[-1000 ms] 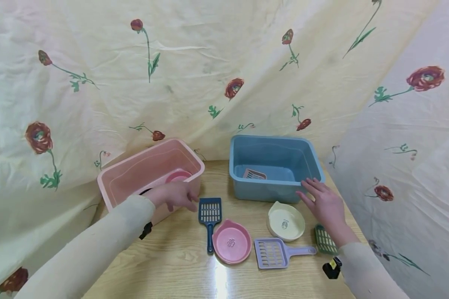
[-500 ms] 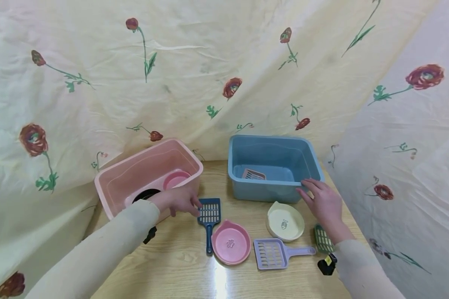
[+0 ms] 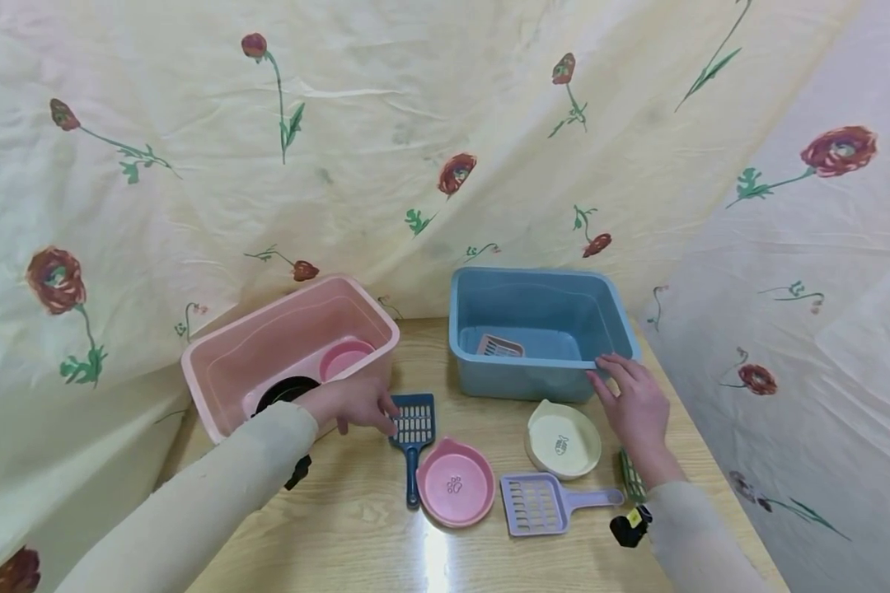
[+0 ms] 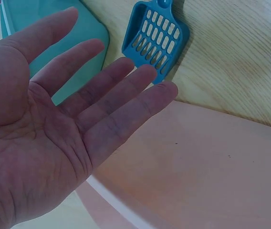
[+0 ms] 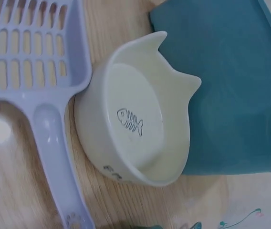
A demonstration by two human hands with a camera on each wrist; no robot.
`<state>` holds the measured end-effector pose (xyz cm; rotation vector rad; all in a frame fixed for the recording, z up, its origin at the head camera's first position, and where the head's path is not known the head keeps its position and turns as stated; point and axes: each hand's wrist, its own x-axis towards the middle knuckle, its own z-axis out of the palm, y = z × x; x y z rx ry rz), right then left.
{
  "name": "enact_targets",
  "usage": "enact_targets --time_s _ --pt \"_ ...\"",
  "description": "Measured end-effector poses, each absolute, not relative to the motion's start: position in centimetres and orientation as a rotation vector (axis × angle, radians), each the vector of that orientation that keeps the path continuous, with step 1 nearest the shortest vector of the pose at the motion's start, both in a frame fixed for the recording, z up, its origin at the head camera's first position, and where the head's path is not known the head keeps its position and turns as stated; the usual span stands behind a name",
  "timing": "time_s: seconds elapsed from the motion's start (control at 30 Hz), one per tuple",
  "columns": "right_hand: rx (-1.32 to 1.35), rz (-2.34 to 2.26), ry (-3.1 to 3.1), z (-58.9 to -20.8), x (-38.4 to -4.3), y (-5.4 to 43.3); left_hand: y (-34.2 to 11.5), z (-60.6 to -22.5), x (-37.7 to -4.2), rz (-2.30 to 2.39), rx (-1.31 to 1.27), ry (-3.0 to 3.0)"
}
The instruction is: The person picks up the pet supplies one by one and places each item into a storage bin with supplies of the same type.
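Note:
My left hand [image 3: 356, 403] reaches over the near side of the pink bin [image 3: 289, 290], its fingertips overlapping the head of a dark blue litter scoop [image 3: 411, 449]. In the left wrist view its palm faces the camera, fingers extended, holding nothing. At the front right corner of the blue bin [image 3: 519, 383], my right hand [image 3: 634, 403] rests with fingertips at the rim and thumb just below. Before that bin lies a cream cat-ear bowl [image 3: 564, 441], marked with a fish skeleton [image 5: 130, 121]. The right hand is not visible in the right wrist view.
A pink bowl [image 3: 456, 484] and a lavender litter scoop [image 3: 537, 504] lie nearer me. My right forearm partly covers a green scoop [image 3: 630, 478]. The pink bin contains a black bowl [image 3: 289, 387] and a pink bowl [image 3: 341, 358]; a pinkish scoop [image 3: 500, 344] lies inside the blue bin.
My left hand has shifted slightly right and down to overlap the dark blue scoop, exposing more of the black bowl. My right hand stays at the rim while its forearm swings slightly left.

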<state>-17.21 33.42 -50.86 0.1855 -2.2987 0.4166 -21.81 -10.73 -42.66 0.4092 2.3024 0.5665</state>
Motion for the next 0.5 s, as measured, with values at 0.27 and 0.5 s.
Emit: enact_targets --time_s 0.27,0.5 --pt "0.2 0.453 -2.262 -51.38 -17.54 33.54 -10.57 -42.91 -21.85 0.543 0.415 2.311" --pt "0.244 0.44 -2.267 -51.3 -17.82 33.78 -10.54 -43.21 -21.93 0.535 0.431 2.317"
